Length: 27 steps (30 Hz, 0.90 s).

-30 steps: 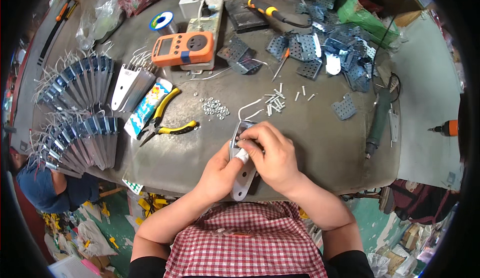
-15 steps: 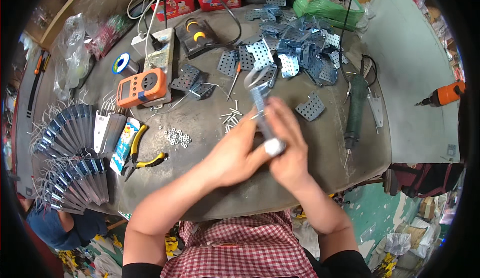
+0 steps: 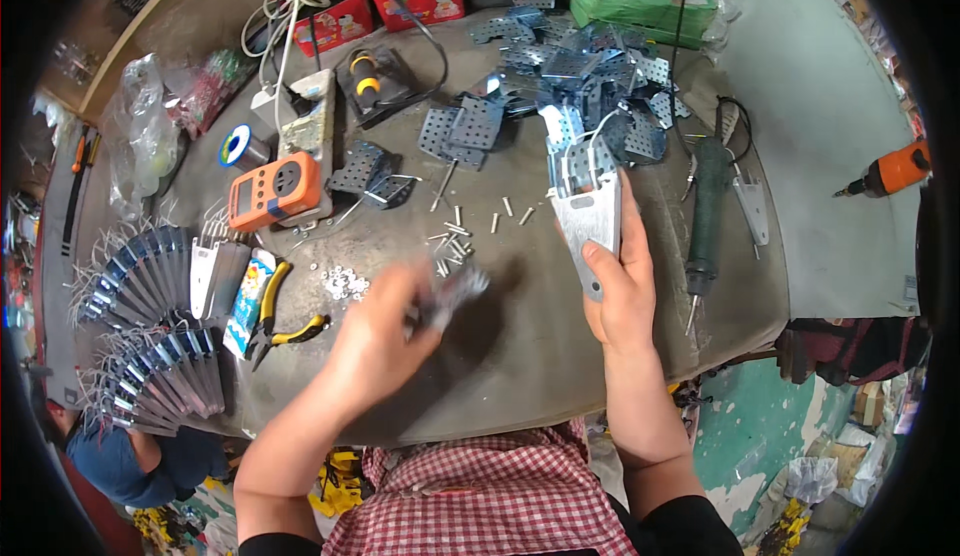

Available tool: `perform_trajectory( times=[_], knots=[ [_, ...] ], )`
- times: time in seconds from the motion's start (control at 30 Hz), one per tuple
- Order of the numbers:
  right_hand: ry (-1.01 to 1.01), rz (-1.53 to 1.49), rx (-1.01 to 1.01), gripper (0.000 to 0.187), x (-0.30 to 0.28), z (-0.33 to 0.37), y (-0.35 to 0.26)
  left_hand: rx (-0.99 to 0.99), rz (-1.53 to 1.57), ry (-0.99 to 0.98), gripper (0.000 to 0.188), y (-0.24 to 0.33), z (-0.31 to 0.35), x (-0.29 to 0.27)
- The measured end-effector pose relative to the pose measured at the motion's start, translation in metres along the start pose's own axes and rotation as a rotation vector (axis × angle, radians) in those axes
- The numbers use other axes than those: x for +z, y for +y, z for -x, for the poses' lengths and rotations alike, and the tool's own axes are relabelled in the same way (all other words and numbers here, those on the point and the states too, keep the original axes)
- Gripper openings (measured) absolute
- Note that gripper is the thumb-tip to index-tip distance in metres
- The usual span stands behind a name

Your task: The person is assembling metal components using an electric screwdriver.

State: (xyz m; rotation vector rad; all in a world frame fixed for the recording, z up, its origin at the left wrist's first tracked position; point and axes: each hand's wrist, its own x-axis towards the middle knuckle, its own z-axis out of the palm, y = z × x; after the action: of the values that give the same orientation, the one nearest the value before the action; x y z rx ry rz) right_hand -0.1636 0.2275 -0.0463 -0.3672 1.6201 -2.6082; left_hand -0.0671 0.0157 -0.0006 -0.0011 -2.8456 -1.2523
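Holding a flat tapered metal bracket (image 3: 586,218) upright over the table (image 3: 540,346), our right hand (image 3: 622,291) has its fingers wrapped around the narrow lower end, while the wider top, with a small perforated piece and a bent wire on it, points toward the heap of perforated metal plates (image 3: 580,86) at the far side. Our left hand (image 3: 385,331) is blurred just above the table; it seems closed around something small and grey (image 3: 455,291), though we cannot tell what it is or how firmly it is gripped. Between the two hands, a little farther out, lie scattered short metal pins (image 3: 470,231), and just left of the left hand a cluster of small washers (image 3: 343,281). Further left we see yellow-handled pliers (image 3: 275,321), an orange multimeter (image 3: 275,191) and two fans of finished metal pieces (image 3: 150,326). To the right of the bracket lies a dark green power tool (image 3: 705,216).
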Motion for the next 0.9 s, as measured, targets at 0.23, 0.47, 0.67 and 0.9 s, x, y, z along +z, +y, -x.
perform_trajectory(
  times=[0.23, 0.47, 0.67, 0.9],
  knots=[
    [-0.407, -0.105, 0.455, 0.063, 0.040, 0.056, 0.000, 0.092, 0.170, 0.379, 0.031, -0.011, 0.043, 0.004],
    [-0.367, -0.405, 0.675, 0.067, 0.064, 0.083, -0.010, 0.118, 0.139, 0.398, 0.033, -0.020, 0.048, 0.009],
    [-0.367, -0.488, 0.736, 0.069, 0.066, 0.084, -0.015, 0.272, 0.111, 0.386, 0.035, -0.024, 0.046, 0.000],
    [-0.433, -0.489, 0.724, 0.071, 0.069, 0.084, -0.013, 0.341, -0.050, 0.436, 0.040, -0.025, 0.047, -0.002]
  ],
)
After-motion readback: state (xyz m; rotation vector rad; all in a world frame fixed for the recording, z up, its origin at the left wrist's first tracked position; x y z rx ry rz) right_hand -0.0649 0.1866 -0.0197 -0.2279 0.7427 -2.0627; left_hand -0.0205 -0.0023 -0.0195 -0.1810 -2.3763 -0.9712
